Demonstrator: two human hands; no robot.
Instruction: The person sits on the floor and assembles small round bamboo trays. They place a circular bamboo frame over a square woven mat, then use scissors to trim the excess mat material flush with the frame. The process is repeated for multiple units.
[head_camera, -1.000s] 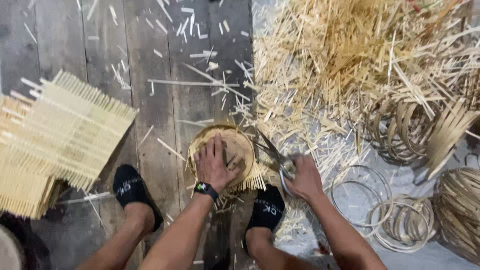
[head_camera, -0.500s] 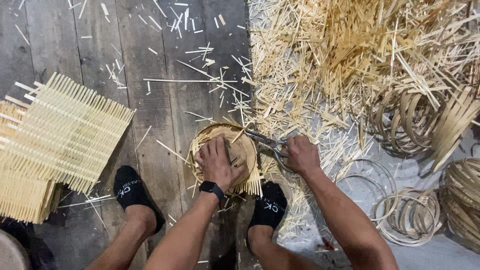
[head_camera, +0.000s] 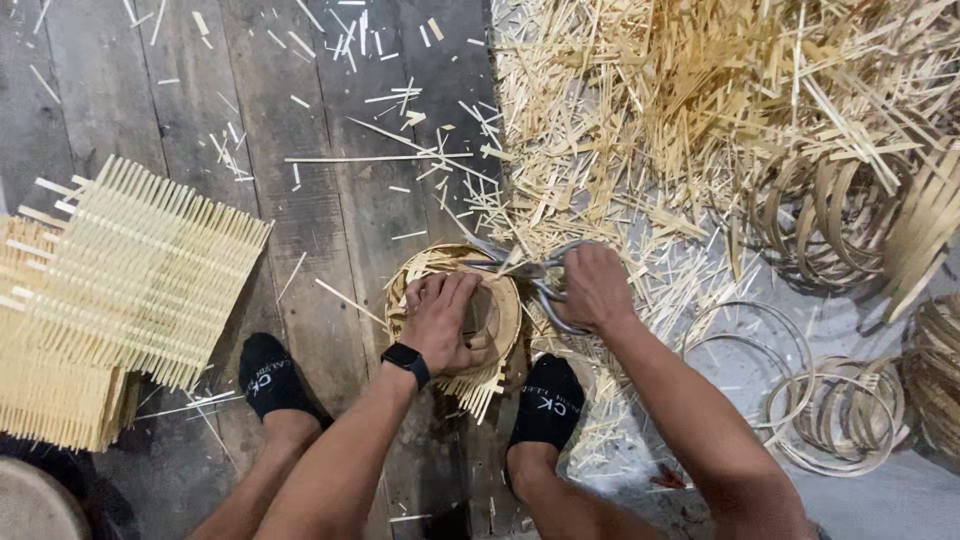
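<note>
Two feet in black socks (head_camera: 268, 377) were planted on the plank floor (head_camera: 330, 200). Just beyond them the left hand (head_camera: 443, 320) pressed down, fingers curled, on a small round bamboo basket (head_camera: 500, 310) between the feet. The right hand (head_camera: 595, 287) was closed around the handles of metal shears (head_camera: 525, 270), whose blades touched the basket's far rim. Woven bamboo mats (head_camera: 130, 280) lay left, bamboo hoops (head_camera: 830, 415) right, and a heap of offcuts (head_camera: 720, 90) farthest.
</note>
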